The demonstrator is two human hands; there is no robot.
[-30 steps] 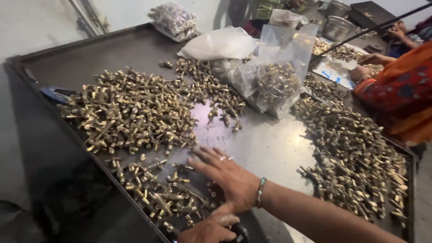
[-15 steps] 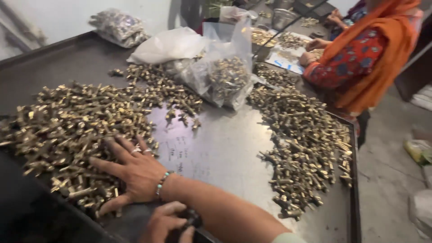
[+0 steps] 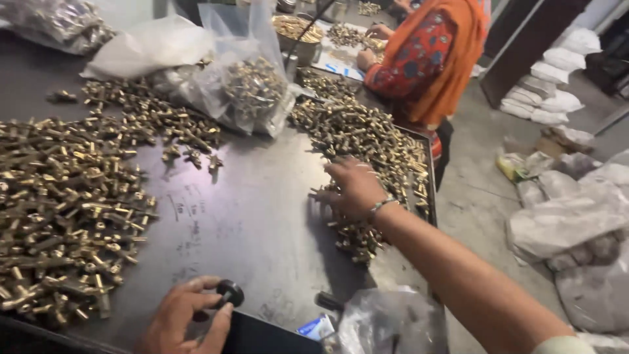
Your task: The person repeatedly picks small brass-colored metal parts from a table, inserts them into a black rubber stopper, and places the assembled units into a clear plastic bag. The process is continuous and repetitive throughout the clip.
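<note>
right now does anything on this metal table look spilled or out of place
Nothing looks damaged. The brass fittings lie in loose heaps straight on the metal table, and a few strays sit apart from the piles near the clear bag of fittings.

We saw a bare strip of metal table [image 3: 242, 216] open between the left brass pile [image 3: 59, 210] and right brass pile [image 3: 367, 141]; plastic bags [image 3: 242, 85] blocked its far end.

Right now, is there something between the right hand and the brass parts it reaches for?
Nothing visible is. The right hand already lies spread on the right pile of brass parts, touching them. The left hand holds a small black round part at the near table edge, away from that pile.
</note>
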